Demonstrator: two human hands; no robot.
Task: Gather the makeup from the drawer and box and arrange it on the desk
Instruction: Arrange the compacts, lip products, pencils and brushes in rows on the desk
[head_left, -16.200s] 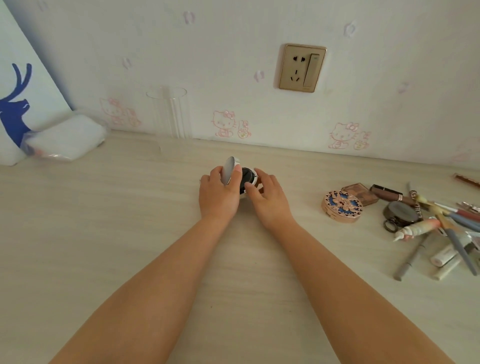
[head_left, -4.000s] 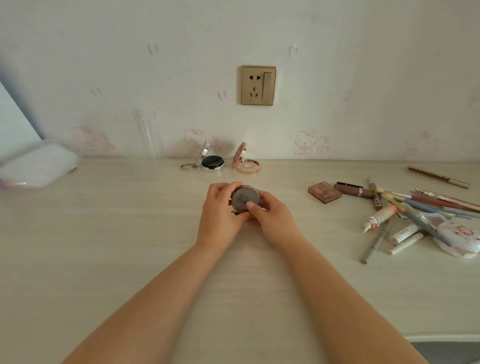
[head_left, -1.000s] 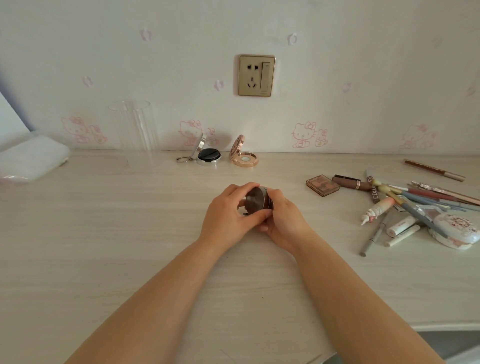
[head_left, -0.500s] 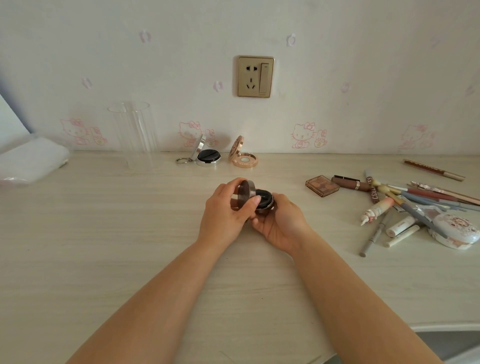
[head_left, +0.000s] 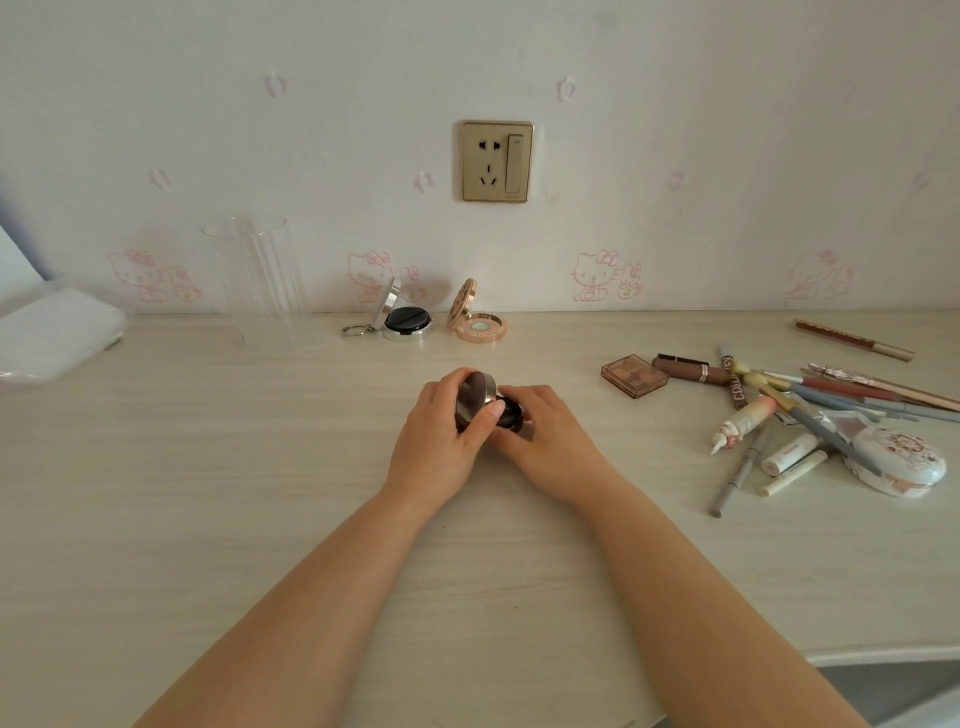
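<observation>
Since half a second ago the lid of the dark compact (head_left: 480, 402) has swung further up and now stands tilted, nearly on edge, over its black base. The left hand (head_left: 436, 439) has its grip curled round that lid, thumb across its face, while the right hand (head_left: 543, 439) cups the base from the other side, low over the tabletop (head_left: 208, 519). Beyond the grip, against the wall, two opened compacts already stand side by side: a silver compact (head_left: 402, 319) and a rose-gold compact (head_left: 475, 319). This third looks bound for that row. Well to the right of the grip a heap of pens and tubes (head_left: 800, 415) lies unsorted, so most arranging appears left.
</observation>
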